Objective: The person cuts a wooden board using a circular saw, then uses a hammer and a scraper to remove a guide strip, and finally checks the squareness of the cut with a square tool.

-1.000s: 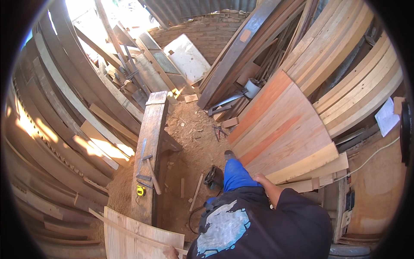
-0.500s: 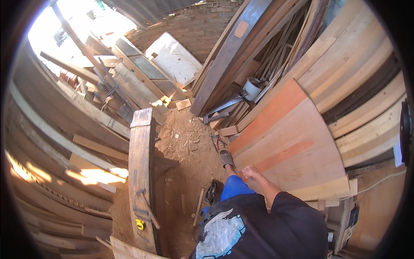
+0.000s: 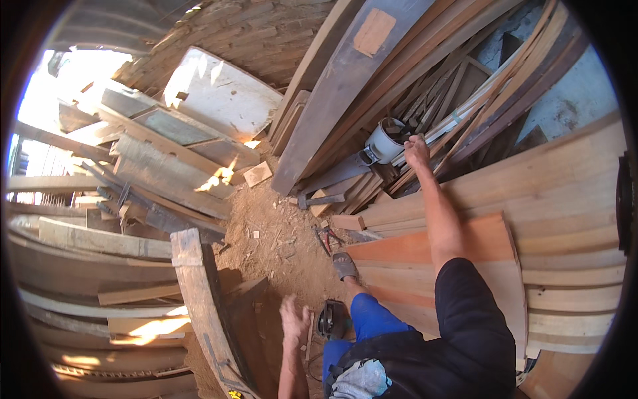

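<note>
My right hand (image 3: 417,151) reaches out at the far right, beside the rim of a white bucket (image 3: 381,146) with things standing in it. Its fingers are curled closed; whatever they hold, if anything, is hidden. Long thin wooden strips (image 3: 446,128) lean right behind that hand. Lower down, my left hand (image 3: 294,319) hangs in the air with its fingers loosely apart and nothing in them. It is between a thick wooden beam (image 3: 193,266) and a black power tool (image 3: 330,319) on the ground beside my leg.
Wide planks (image 3: 425,279) lie along my right side. A hammer-like tool (image 3: 321,199) and red-handled pliers (image 3: 324,239) lie ahead on the sawdust floor (image 3: 266,223). A large upright board (image 3: 339,100) leans near the bucket. Stacked timber (image 3: 93,266) fills the left.
My right hand has gone from beside my knee out to the bucket. My left hand has come into view. The view has turned and shifted, with the beam's tools now mostly at the lower edge.
</note>
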Demonstrator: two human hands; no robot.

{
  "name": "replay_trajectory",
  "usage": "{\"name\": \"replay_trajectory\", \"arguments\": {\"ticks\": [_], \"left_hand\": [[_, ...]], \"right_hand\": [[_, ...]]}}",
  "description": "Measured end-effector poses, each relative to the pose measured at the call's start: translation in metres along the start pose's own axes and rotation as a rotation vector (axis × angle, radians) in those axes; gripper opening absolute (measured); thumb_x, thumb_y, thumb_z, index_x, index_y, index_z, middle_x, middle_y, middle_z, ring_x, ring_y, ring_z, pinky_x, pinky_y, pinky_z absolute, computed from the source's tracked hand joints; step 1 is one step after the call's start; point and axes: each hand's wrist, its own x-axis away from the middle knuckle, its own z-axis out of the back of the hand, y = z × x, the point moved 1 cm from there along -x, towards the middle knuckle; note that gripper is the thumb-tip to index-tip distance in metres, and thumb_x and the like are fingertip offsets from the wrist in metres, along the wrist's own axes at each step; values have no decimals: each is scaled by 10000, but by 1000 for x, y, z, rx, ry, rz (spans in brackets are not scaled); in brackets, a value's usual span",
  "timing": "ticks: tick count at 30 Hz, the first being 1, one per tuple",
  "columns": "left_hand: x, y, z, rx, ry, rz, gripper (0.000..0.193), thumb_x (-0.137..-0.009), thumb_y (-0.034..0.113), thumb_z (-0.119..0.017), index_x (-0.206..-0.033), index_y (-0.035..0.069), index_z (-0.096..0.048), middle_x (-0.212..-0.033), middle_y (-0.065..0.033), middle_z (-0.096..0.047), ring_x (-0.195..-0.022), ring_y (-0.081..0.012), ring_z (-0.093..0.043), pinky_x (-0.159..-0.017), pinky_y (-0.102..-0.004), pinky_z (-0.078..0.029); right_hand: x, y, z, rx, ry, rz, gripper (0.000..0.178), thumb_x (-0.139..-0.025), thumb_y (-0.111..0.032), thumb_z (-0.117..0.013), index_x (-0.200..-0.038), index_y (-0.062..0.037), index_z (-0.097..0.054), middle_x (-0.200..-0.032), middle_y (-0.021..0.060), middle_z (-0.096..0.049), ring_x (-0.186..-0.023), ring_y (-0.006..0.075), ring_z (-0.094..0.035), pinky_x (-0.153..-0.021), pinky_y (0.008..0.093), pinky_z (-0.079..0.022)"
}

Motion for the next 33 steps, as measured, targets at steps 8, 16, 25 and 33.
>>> {"name": "replay_trajectory", "arguments": {"ticks": [8, 16, 25, 33], "left_hand": [[-168, -108, 130, -586, 444, 240, 918, -859, 380, -781, -1572, 57, -301, -1590, -319, -287, -1478, -471, -295, -1199, -607, -288], [-183, -188, 150, -840, -81, 581, 965, -862, 404, -730, -1570, -63, -269, -1636, -308, -234, -1530, -440, -208, -1267, -489, -162], [-196, -239, 149, -720, -24, 797, 639, -978, 301, -581, -1543, 54, -415, -1534, -259, -457, -1401, -424, -455, -1152, -469, -379], [-153, -271, 164, -861, 127, 632, 570, -974, 237, -600, -1494, 38, -479, -1477, -256, -526, -1378, -396, -499, -1132, -463, -413]], "right_hand": [[-102, 29, -20, 300, -118, 22, 461, -919, -213, -685, -1322, -14, -583, -1250, 296, -647, -1194, 457, -610, -1026, 496, -487], [-185, 124, -73, 500, -156, -4, 811, -873, -231, -735, -1555, -111, -312, -1363, 316, -575, -1287, 480, -535, -1086, 501, -451], [-253, 198, -86, 575, -280, 271, 813, -797, -225, -793, -1498, -49, -423, -1367, 247, -605, -1310, 401, -534, -1082, 444, -446], [-203, 125, -107, 677, -226, 48, 316, -877, -144, -616, -1185, -109, -677, -1219, 247, -665, -1174, 440, -620, -972, 472, -506]]}}
